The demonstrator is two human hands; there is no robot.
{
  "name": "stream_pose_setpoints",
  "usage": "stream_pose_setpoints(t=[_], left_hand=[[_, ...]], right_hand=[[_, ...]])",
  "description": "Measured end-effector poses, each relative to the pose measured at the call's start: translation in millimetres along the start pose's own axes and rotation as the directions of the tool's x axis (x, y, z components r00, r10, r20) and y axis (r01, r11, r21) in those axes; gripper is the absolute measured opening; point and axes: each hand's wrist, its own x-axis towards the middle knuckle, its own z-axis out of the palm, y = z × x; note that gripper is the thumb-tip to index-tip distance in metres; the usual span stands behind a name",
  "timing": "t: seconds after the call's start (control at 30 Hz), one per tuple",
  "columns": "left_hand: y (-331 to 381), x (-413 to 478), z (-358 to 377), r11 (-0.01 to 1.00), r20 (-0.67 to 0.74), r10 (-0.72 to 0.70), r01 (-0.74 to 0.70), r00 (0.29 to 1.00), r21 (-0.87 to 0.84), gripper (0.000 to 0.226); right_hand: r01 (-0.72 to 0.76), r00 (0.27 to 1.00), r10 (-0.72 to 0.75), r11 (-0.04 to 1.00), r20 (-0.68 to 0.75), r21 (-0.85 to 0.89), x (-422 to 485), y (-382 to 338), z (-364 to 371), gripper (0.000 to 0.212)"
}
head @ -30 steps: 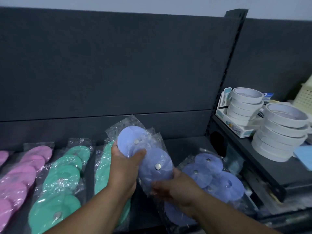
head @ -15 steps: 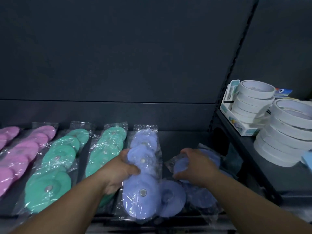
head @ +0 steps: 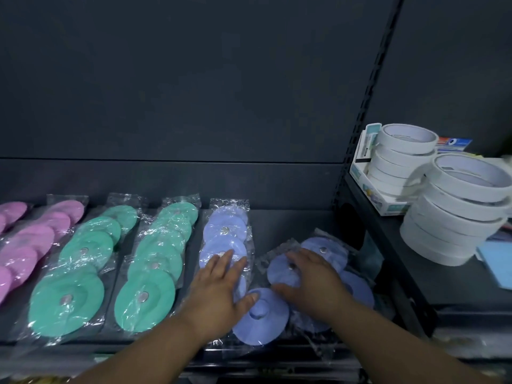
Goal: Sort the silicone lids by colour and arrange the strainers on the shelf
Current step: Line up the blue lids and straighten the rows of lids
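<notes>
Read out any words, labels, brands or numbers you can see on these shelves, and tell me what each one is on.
Nothing here can be read.
Cardboard box holding the tape rolls: coloured print, too blurred to read.
Blue and red card behind the rolls: print too small and blurred.
Silicone lid packets: no label visible.

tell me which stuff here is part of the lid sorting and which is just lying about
Job: pink lid packs, green lid packs, blue lid packs under the left hand and right hand.
Lying about: white tape rolls, cardboard tray, flat blue item.
</notes>
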Motion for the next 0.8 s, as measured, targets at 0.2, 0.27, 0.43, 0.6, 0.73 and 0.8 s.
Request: stream_pose_setpoints(t=[0.2,0.27,0.43,0.6,0.73,0.8], left_hand=[[6,3,0,0.996,0.057,0.002,-0.007,0.998,0.090,0.127],[8,3,0,0.995,0.073,-0.004,-0.003,0.997,0.098,0.129],[10,2,-1,0.996,0.078,-0.006,-0.001,0.997,0.093,0.131],[11,3,-1,0.996,0.073,-0.007,0.001,0.997,0.090,0.125],[11,4,0,0.995,0.072,-0.006,-0.001,0.997,0.095,0.127],[11,3,0,0.995,0.070,-0.008,0.001,0.998,0.096,0.124]], right_hand=[[-0.209,0.961,0.208,0.978,-0.181,0.014,-1,27,-15,0.079],[-0.313,0.945,0.316,0.949,-0.081,0.047,-2,33,-17,0.092],[-0.231,0.972,0.234,0.966,-0.006,0.116,-4,27,-10,0.088],[-0.091,0.978,0.145,0.941,-0.147,0.326,-4,15,-8,0.060],[-0.061,0.931,0.265,0.789,-0.249,0.611,5,5,-9,0.058],[-0.115,0.891,0.408,0.627,-0.198,0.771,11,-1,-14,0.065]])
